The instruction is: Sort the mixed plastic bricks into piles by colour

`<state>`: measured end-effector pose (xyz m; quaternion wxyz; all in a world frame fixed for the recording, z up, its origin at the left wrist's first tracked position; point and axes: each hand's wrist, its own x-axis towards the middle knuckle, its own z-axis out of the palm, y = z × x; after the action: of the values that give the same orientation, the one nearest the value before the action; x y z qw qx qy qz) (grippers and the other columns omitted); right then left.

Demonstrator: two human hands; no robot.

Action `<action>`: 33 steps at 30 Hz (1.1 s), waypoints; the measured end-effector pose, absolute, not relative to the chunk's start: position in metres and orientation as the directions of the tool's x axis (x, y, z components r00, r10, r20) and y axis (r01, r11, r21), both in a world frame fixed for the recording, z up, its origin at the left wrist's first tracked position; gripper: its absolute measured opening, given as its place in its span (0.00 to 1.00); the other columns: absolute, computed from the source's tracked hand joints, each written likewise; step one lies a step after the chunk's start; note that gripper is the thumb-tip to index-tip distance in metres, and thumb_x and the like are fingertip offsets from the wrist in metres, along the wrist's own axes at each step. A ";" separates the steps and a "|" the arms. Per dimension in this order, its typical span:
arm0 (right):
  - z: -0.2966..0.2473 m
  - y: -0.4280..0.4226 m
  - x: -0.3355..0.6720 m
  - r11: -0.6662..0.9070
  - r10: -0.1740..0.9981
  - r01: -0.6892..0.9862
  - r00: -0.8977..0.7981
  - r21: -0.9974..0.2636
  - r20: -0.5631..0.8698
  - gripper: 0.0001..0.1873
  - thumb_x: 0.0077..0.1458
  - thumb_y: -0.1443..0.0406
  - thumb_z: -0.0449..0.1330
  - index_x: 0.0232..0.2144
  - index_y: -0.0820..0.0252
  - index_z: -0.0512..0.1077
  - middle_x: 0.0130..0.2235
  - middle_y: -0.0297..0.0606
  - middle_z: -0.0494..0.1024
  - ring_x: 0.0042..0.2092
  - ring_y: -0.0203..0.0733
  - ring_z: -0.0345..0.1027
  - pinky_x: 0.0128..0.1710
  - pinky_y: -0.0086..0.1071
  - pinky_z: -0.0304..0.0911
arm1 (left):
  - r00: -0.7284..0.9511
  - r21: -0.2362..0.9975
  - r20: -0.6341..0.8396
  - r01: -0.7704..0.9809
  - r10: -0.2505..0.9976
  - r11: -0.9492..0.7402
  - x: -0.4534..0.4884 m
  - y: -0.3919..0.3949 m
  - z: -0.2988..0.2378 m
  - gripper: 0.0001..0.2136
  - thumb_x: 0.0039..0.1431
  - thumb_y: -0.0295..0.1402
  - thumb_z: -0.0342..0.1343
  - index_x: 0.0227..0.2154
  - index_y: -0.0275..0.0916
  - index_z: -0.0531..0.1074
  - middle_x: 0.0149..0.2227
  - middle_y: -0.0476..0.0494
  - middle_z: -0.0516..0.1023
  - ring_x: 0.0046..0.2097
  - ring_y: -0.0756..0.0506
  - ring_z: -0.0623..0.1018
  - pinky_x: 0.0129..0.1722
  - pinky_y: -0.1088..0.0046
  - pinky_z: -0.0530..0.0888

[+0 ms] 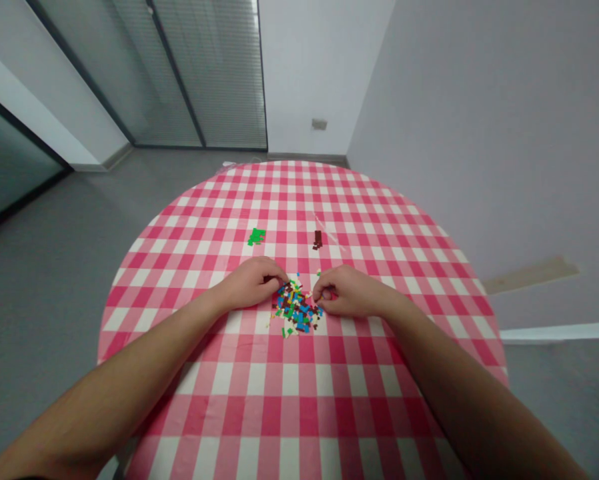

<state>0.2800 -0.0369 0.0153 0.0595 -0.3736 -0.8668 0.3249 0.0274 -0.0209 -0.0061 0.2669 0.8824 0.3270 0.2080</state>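
A heap of small mixed-colour pieces (296, 308) in blue, green, brown, yellow and white lies mid-table on the red-and-white checked cloth (289, 400). My left hand (252, 281) rests at the heap's left edge, fingers curled and pinched among the pieces. My right hand (347, 291) sits at the heap's right edge, fingers also curled in a pinch. What either pinch holds is too small to make out. Farther back lie a small group of green pieces (256, 236) and a small group of dark brown pieces (318, 239).
The round table ends close in front and at both sides, with grey floor (54, 267) around it. A pale wall (479, 133) stands to the right, glass partitions with blinds (199, 73) at the back left.
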 end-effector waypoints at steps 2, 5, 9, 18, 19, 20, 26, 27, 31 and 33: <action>0.012 -0.035 0.280 0.479 0.728 0.592 -0.681 -0.649 -0.084 0.10 0.46 0.72 0.58 0.30 0.60 0.78 0.27 0.33 0.78 0.27 0.34 0.66 0.27 0.27 0.57 | 0.702 0.604 0.191 0.467 0.686 -0.646 0.027 -0.021 -0.006 0.14 0.56 0.24 0.48 0.34 0.37 0.79 0.34 0.44 0.82 0.38 0.47 0.78 0.41 0.70 0.72; 0.003 -0.028 0.283 0.425 0.838 0.601 -0.544 -0.677 0.043 0.09 0.47 0.70 0.59 0.32 0.60 0.78 0.28 0.35 0.78 0.28 0.35 0.67 0.29 0.28 0.60 | 0.703 0.601 0.192 0.468 0.685 -0.648 0.027 -0.021 -0.006 0.14 0.56 0.25 0.47 0.34 0.37 0.79 0.34 0.45 0.82 0.38 0.47 0.78 0.42 0.70 0.73; -0.010 -0.016 0.290 0.368 0.923 0.656 -0.346 -0.659 0.171 0.10 0.49 0.67 0.60 0.34 0.60 0.79 0.32 0.38 0.80 0.30 0.38 0.69 0.32 0.31 0.63 | 0.698 0.603 0.181 0.478 0.693 -0.638 0.028 -0.021 -0.007 0.14 0.56 0.25 0.47 0.34 0.39 0.79 0.35 0.45 0.82 0.38 0.47 0.78 0.42 0.69 0.73; -0.016 -0.004 0.292 0.266 0.963 0.821 -0.202 -0.505 0.179 0.11 0.54 0.63 0.60 0.37 0.59 0.80 0.36 0.40 0.82 0.35 0.42 0.72 0.34 0.32 0.62 | 0.699 0.601 0.172 0.484 0.694 -0.636 0.028 -0.020 -0.009 0.14 0.55 0.24 0.48 0.34 0.38 0.79 0.35 0.45 0.82 0.38 0.46 0.78 0.42 0.69 0.72; -0.016 -0.004 0.292 0.275 0.960 0.820 -0.211 -0.501 0.183 0.11 0.54 0.64 0.59 0.37 0.59 0.80 0.36 0.40 0.82 0.35 0.42 0.72 0.34 0.32 0.62 | 0.697 0.601 0.173 0.485 0.696 -0.635 0.028 -0.020 -0.009 0.14 0.56 0.24 0.48 0.34 0.38 0.79 0.35 0.44 0.82 0.38 0.46 0.78 0.42 0.69 0.72; -0.016 -0.005 0.293 0.280 0.959 0.818 -0.213 -0.503 0.187 0.11 0.53 0.66 0.59 0.37 0.58 0.80 0.36 0.40 0.82 0.35 0.42 0.72 0.34 0.32 0.62 | 0.695 0.600 0.173 0.487 0.698 -0.634 0.028 -0.020 -0.009 0.14 0.56 0.24 0.48 0.34 0.38 0.79 0.35 0.44 0.82 0.39 0.46 0.78 0.43 0.69 0.72; -0.016 -0.005 0.296 0.256 0.965 0.822 -0.184 -0.509 0.189 0.11 0.50 0.71 0.57 0.31 0.60 0.80 0.35 0.40 0.82 0.37 0.44 0.73 0.37 0.32 0.64 | 0.687 0.601 0.176 0.492 0.705 -0.630 0.028 -0.021 -0.009 0.14 0.56 0.25 0.48 0.34 0.39 0.79 0.35 0.45 0.82 0.39 0.46 0.79 0.43 0.69 0.72; -0.016 -0.005 0.296 0.269 0.962 0.823 -0.202 -0.501 0.184 0.12 0.50 0.71 0.57 0.32 0.60 0.80 0.36 0.40 0.82 0.37 0.44 0.73 0.36 0.33 0.64 | 0.686 0.601 0.175 0.493 0.706 -0.629 0.028 -0.021 -0.009 0.14 0.56 0.25 0.48 0.34 0.39 0.79 0.35 0.45 0.82 0.39 0.46 0.79 0.43 0.69 0.72; -0.017 -0.005 0.295 0.320 0.947 0.830 -0.259 -0.456 0.192 0.15 0.54 0.70 0.56 0.39 0.59 0.81 0.38 0.41 0.81 0.37 0.43 0.72 0.36 0.33 0.64 | 0.684 0.601 0.169 0.499 0.709 -0.624 0.028 -0.021 -0.009 0.14 0.56 0.25 0.48 0.34 0.39 0.80 0.35 0.45 0.83 0.38 0.46 0.79 0.43 0.69 0.72; -0.017 -0.006 0.294 0.320 0.946 0.840 -0.260 -0.439 0.193 0.15 0.56 0.69 0.56 0.42 0.58 0.81 0.38 0.41 0.80 0.38 0.43 0.72 0.37 0.33 0.64 | 0.684 0.603 0.167 0.499 0.710 -0.622 0.029 -0.021 -0.009 0.14 0.55 0.25 0.48 0.33 0.39 0.80 0.35 0.45 0.82 0.38 0.46 0.79 0.42 0.69 0.72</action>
<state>0.2937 -0.0059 -0.0172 0.2136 -0.5696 -0.7838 0.1247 0.0286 -0.0207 -0.0094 0.2653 0.8784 0.3442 0.1987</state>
